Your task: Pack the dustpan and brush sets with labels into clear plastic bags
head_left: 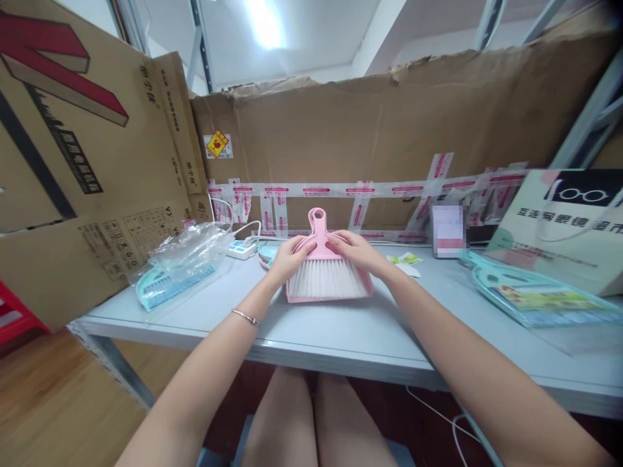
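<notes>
A pink hand brush with white bristles lies in a pink dustpan at the middle of the grey table. My left hand grips the brush's left shoulder, fingers curled over it. My right hand holds the right shoulder the same way. The brush's looped handle points away from me, between both hands.
A teal brush-and-dustpan set in clear plastic lies at the left. Another bagged teal set lies at the right, beside a printed paper bag. A white power strip sits behind. Taped cardboard walls enclose the table.
</notes>
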`<action>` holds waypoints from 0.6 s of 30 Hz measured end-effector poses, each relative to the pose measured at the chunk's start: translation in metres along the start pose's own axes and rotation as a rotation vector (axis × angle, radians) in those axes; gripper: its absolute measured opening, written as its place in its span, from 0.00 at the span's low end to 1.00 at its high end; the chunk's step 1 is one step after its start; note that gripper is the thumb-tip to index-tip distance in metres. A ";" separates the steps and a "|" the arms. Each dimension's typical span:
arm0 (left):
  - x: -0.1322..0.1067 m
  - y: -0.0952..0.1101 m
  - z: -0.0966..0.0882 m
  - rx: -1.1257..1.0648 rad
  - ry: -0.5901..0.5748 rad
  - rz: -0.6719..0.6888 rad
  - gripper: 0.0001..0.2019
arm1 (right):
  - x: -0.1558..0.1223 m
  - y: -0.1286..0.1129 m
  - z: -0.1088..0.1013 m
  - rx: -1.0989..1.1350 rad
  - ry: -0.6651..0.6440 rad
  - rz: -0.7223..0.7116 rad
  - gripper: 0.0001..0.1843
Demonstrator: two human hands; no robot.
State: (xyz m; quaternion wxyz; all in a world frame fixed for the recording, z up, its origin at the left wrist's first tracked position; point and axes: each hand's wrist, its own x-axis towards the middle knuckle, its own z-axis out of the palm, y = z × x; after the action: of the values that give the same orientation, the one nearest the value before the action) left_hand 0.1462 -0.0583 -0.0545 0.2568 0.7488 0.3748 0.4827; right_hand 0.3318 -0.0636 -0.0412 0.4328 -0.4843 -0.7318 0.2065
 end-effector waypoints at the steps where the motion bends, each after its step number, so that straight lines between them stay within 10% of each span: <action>1: 0.003 0.002 -0.003 0.010 -0.027 -0.015 0.16 | 0.000 0.002 0.000 0.004 -0.011 -0.015 0.18; 8: 0.034 0.025 -0.010 0.106 -0.354 -0.178 0.25 | -0.004 0.006 0.005 -0.013 0.037 -0.058 0.22; 18: 0.034 0.001 0.011 0.260 -0.204 -0.058 0.28 | -0.011 0.009 0.013 -0.095 0.046 -0.008 0.20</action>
State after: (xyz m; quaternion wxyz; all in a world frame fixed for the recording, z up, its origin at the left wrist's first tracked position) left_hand 0.1649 -0.0317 -0.0405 0.2082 0.8097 0.4277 0.3438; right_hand 0.3275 -0.0676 -0.0589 0.4271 -0.5061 -0.7324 0.1586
